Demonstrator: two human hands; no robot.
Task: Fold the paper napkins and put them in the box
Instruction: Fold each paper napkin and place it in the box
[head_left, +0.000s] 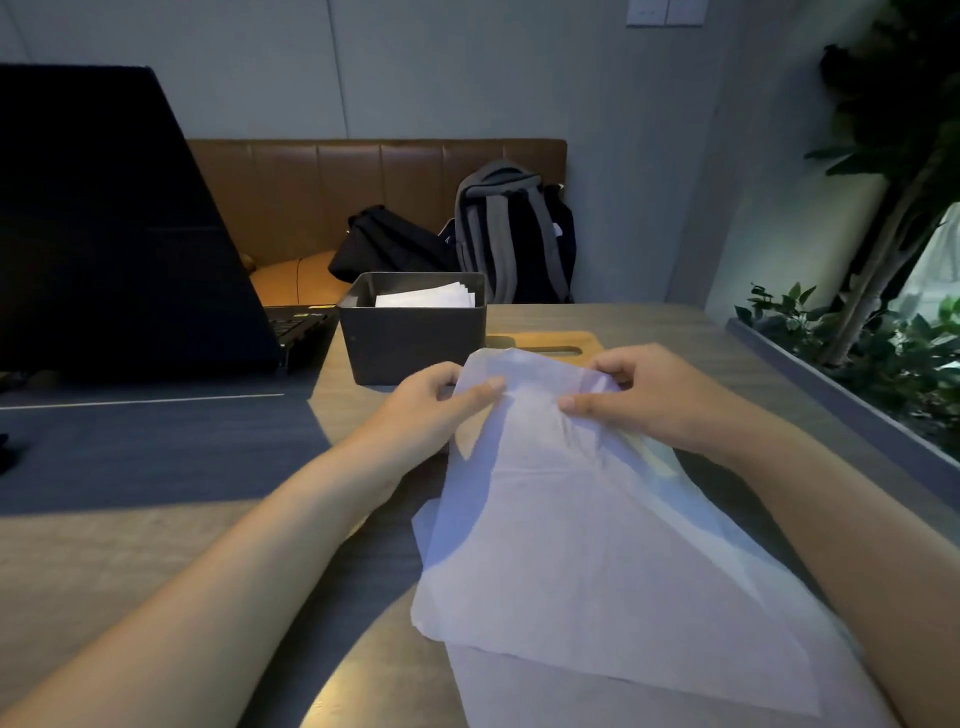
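A thin white paper napkin (561, 525) is lifted at its far edge above the table, its near part draped over more white napkin sheets (623, 696) lying flat. My left hand (431, 405) pinches the napkin's upper left part between thumb and fingers. My right hand (654, 395) pinches its upper right part the same way. Just beyond my hands stands a dark grey open box (410, 338) with folded white napkins (431, 297) inside.
An open black laptop (114, 228) stands at the left on a dark mat (156, 447). A wooden board (545, 343) lies behind the napkin. Beyond the table are a brown bench, a grey backpack (514, 234) and a black bag. A planter with plants (883, 353) borders the right edge.
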